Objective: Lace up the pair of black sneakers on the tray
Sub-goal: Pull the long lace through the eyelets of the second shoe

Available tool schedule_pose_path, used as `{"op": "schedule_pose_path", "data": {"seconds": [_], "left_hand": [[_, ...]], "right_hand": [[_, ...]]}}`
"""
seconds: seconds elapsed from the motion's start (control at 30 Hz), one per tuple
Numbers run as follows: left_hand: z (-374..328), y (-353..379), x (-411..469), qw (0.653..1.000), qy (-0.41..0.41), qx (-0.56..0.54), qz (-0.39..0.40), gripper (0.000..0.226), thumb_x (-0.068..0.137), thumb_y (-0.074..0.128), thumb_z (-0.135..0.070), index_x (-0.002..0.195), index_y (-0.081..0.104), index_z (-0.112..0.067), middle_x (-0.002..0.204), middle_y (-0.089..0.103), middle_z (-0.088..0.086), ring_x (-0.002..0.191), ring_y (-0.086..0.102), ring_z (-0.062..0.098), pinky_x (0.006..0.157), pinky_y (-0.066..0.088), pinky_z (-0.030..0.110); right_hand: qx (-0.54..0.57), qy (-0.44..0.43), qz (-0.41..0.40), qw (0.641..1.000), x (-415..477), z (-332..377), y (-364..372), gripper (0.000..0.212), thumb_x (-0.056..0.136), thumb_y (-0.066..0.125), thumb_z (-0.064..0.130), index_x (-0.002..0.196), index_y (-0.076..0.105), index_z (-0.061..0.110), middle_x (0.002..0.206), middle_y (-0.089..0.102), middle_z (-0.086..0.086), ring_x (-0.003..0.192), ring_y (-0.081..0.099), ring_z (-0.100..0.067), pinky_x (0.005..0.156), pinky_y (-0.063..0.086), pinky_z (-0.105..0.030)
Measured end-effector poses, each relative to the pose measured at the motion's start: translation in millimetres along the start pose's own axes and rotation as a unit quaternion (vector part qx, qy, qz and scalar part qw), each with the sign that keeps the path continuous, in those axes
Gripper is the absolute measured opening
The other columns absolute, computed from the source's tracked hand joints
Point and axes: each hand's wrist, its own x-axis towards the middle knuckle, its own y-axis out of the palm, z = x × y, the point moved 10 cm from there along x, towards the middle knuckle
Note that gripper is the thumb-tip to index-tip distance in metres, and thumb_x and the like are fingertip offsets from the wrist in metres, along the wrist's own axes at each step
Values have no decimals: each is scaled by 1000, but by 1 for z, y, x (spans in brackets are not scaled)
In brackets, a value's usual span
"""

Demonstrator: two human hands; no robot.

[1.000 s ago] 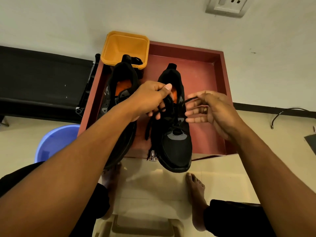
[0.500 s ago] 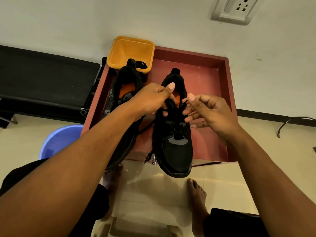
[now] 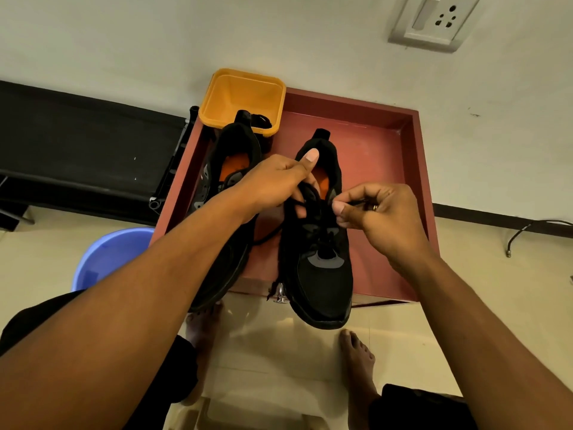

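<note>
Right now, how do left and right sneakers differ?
Left hand and right hand pinch a lace on the right sneaker; no hand holds the left sneaker. The right sneaker shows fully; the left sneaker lies partly under the forearm. The left sneaker's heel nears the yellow bin; the right sneaker's doesn't. Both black, orange insoles.

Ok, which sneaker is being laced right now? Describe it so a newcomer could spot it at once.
Find the dark red tray against the wall, with two black sneakers side by side on it. It is the right sneaker, farther from the yellow tub. Unlike the left sneaker, it has the left hand and right hand holding its black lace.
</note>
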Motion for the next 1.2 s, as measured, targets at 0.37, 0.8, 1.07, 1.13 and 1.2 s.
{"op": "schedule_pose_path", "data": {"seconds": [0.37, 0.8, 1.07, 1.13, 1.2], "left_hand": [[3, 8, 4, 1000, -3, 30, 1, 68, 100, 29, -74, 95, 74, -24, 67, 75, 6, 77, 75, 17, 101, 52, 47], [4, 13, 11, 1000, 16, -22, 0, 73, 100, 28, -72, 94, 77, -18, 66, 73, 8, 71, 74, 17, 89, 54, 39], [0, 14, 7, 999, 20, -29, 10, 71, 100, 31, -71, 98, 77, -17, 66, 72, 9, 82, 74, 24, 87, 51, 33], [-1, 15, 5, 1000, 26, -15, 9, 70, 100, 30, -71, 99, 77, -18, 64, 71, 5, 86, 74, 26, 88, 51, 32], [-1, 16, 5, 1000, 28, -6, 8, 69, 101, 30, -69, 99, 76, -18, 64, 71, 4, 81, 74, 23, 85, 51, 31]], "right_hand": [[-78, -21, 28, 996, -9, 11, 0, 15, 91, 79, 30, 103, 73, 22, 94, 76, 0, 84, 74, -20, 67, 65, -33], [279, 149, 25, 948, -16, -35, -3, 26, 110, 44, 14, 109, 61, -7, 109, 74, -28, 103, 76, -38, 88, 64, -45], [-106, -45, 6, 993, -4, 2, -29, 12, 96, 73, 26, 106, 77, 21, 88, 77, 1, 82, 74, -16, 79, 61, -30], [-131, -87, 20, 987, -7, 12, -22, 14, 91, 80, 34, 101, 80, 24, 87, 77, 7, 83, 73, -11, 77, 58, -22], [-136, -94, 28, 986, -7, 11, -13, 12, 87, 84, 29, 96, 81, 22, 82, 76, 10, 78, 72, -8, 74, 57, -20]]}}
